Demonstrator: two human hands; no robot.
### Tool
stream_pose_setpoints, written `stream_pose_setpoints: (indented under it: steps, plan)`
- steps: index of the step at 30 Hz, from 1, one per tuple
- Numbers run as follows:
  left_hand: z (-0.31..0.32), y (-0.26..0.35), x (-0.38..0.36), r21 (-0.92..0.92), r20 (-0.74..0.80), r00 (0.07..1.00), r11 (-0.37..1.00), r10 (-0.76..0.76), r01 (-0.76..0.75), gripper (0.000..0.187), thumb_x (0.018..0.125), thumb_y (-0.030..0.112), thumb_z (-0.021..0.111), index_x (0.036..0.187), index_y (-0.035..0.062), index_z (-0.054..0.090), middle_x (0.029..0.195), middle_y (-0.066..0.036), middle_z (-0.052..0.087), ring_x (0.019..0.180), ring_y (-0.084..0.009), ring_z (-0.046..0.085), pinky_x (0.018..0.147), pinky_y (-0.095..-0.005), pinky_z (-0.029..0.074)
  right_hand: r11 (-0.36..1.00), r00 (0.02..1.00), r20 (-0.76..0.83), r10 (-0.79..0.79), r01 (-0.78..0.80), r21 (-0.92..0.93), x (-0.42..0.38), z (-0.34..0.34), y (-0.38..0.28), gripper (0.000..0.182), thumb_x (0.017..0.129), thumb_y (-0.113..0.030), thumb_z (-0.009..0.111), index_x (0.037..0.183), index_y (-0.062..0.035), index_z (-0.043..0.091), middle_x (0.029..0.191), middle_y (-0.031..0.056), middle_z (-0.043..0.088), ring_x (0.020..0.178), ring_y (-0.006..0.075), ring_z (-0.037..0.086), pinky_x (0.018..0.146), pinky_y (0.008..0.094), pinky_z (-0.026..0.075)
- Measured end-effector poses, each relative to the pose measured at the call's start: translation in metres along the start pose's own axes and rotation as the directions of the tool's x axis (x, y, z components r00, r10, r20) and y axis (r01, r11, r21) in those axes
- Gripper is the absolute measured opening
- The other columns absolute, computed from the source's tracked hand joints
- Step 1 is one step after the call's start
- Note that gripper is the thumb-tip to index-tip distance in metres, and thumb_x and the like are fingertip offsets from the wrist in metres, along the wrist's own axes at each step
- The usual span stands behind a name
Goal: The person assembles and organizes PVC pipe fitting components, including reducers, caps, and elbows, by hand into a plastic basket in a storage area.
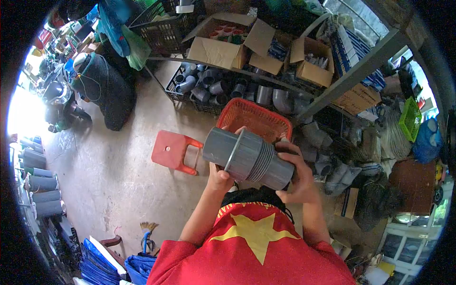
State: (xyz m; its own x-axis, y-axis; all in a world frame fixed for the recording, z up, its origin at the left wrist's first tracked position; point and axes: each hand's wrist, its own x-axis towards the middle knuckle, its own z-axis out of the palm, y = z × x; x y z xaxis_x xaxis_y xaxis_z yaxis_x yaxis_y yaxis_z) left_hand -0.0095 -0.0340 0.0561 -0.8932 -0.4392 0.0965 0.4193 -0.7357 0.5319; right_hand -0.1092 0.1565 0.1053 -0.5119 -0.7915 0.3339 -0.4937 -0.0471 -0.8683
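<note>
A thick grey plastic pipe fitting (250, 156) lies across both my hands in front of my chest, tilted down to the right. It has a flanged collar near its left part and a ribbed, threaded-looking band toward the right. My left hand (222, 178) grips it from below near the collar, with the thumb showing and most fingers hidden behind it. Around the narrower right end, my right hand (299, 173) is wrapped, fingers over the top and thumb underneath. Just beyond the fitting stands a red plastic basket (280, 124), partly covered by it.
A red plastic stool (170, 151) stands on the concrete floor to the left. Ahead, a metal shelf holds open cardboard boxes (216, 51) above crates of grey pipe elbows (199, 92). More grey fittings (339, 178) are piled at right. Grey pipes (47, 202) lie far left.
</note>
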Motion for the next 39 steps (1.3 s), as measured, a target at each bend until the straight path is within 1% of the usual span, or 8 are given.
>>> stream_pose_setpoints:
  steps: [3,6,12,20,24,31,36,39]
  plan:
    - [0.011,0.003,0.002,0.039,-0.004,0.999,0.999,0.035,-0.035,0.124,0.046,0.044,0.092,0.143,0.0085,0.024,0.143,-0.024,0.032,0.128,-0.0327,0.041,0.105,-0.0467,0.037,0.991,0.996,-0.077,-0.042,0.031,-0.128,-0.003,0.014,-0.007,0.079,0.053,-0.019,0.08,0.123,-0.0108,0.047,0.137,0.0179,0.04,0.138,0.039,0.025,0.112,0.0512,0.017]
    - [0.017,0.01,0.002,0.109,0.039,0.999,0.994,0.029,-0.033,0.123,0.046,0.045,0.092,0.143,0.0083,0.025,0.142,-0.024,0.033,0.127,-0.0334,0.042,0.104,-0.0469,0.037,0.992,0.977,-0.175,-0.12,0.11,-0.066,-0.002,0.027,-0.012,0.085,0.049,-0.018,0.084,0.124,-0.0129,0.044,0.137,0.0192,0.039,0.136,0.0394,0.027,0.112,0.0519,0.019]
    - [0.007,0.008,-0.003,0.113,0.058,0.998,0.993,-0.025,0.018,0.125,0.048,0.046,0.091,0.144,0.008,0.021,0.141,-0.025,0.035,0.127,-0.0347,0.043,0.104,-0.0472,0.038,0.99,0.99,-0.06,-0.131,0.134,0.051,-0.001,0.007,-0.012,0.078,0.049,-0.017,0.087,0.119,-0.0161,0.054,0.134,0.018,0.042,0.131,0.0367,0.036,0.108,0.0529,0.026]
    - [0.011,0.003,-0.013,-0.011,-0.044,0.996,0.997,-0.08,0.08,0.123,0.051,0.044,0.09,0.144,0.0049,0.02,0.138,-0.021,0.041,0.126,-0.0327,0.045,0.104,-0.0468,0.038,0.907,0.978,0.129,-0.165,0.202,-0.369,-0.009,-0.002,-0.036,0.08,0.049,-0.014,0.085,0.122,-0.0279,0.056,0.136,0.0134,0.04,0.123,0.0363,0.043,0.1,0.0531,0.038]
    - [0.016,0.009,-0.013,0.154,-0.055,0.995,0.984,-0.085,0.093,0.122,0.055,0.059,0.081,0.145,0.0052,0.019,0.141,-0.018,0.038,0.129,-0.0325,0.041,0.108,-0.0463,0.036,0.621,0.92,0.264,-0.291,0.391,-0.679,-0.006,-0.001,-0.046,0.079,0.051,-0.017,0.085,0.123,-0.0304,0.056,0.136,0.0129,0.039,0.12,0.0348,0.045,0.098,0.0532,0.041]
    - [0.027,0.012,-0.01,0.233,0.021,0.999,0.972,0.025,-0.029,0.123,0.054,0.058,0.082,0.146,0.0057,0.018,0.142,-0.017,0.036,0.13,-0.0327,0.04,0.107,-0.0473,0.035,0.917,0.975,0.1,-0.198,0.22,-0.331,-0.009,-0.002,-0.041,0.076,0.054,-0.022,0.084,0.124,-0.0301,0.055,0.136,0.014,0.04,0.119,0.0359,0.047,0.097,0.0506,0.042]
    - [0.024,0.013,-0.009,0.196,0.097,0.995,0.98,-0.037,0.017,0.126,0.053,0.053,0.084,0.146,0.0057,0.015,0.145,-0.02,0.031,0.127,-0.0335,0.044,0.106,-0.0474,0.037,0.94,0.968,0.036,-0.25,0.251,-0.231,-0.004,-0.004,-0.039,0.08,0.053,-0.024,0.086,0.126,-0.0212,0.055,0.134,0.0153,0.044,0.121,0.0366,0.047,0.099,0.0479,0.041]
    - [0.032,0.01,-0.013,0.115,0.154,0.988,0.993,-0.016,-0.001,0.129,0.052,0.052,0.085,0.147,0.0058,0.011,0.143,-0.021,0.033,0.125,-0.0338,0.046,0.106,-0.0474,0.038,0.992,0.991,0.043,-0.124,0.124,0.009,-0.005,-0.011,-0.039,0.081,0.052,-0.026,0.086,0.125,-0.0125,0.054,0.131,0.016,0.049,0.122,0.0363,0.047,0.101,0.0472,0.038]
